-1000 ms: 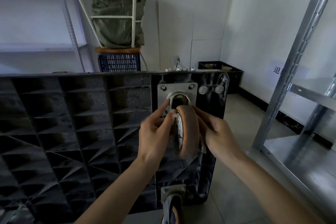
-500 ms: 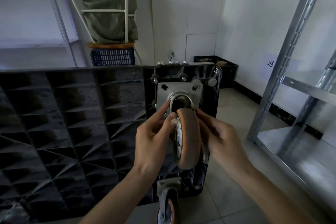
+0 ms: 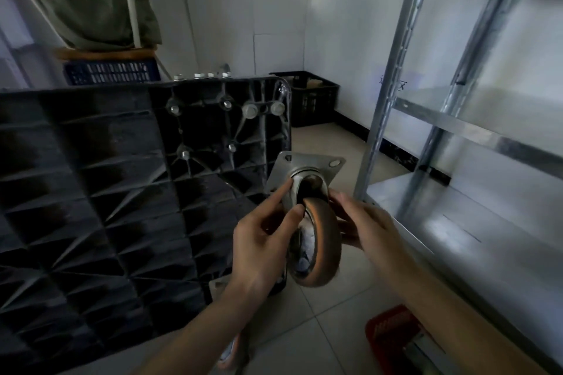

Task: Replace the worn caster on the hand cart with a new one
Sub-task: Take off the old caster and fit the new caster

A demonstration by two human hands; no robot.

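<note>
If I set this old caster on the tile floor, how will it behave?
The caster probably rolls on its round orange wheel. Its steel mounting plate looks heavy, so it may tip. The fork likely swivels under the plate.

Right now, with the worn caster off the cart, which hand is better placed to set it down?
Probably the right hand: it cups the caster on its open-floor side, while the left hand sits between the wheel and the upturned cart.

Red crate [image 3: 393, 333] cut off by the bottom edge.
</note>
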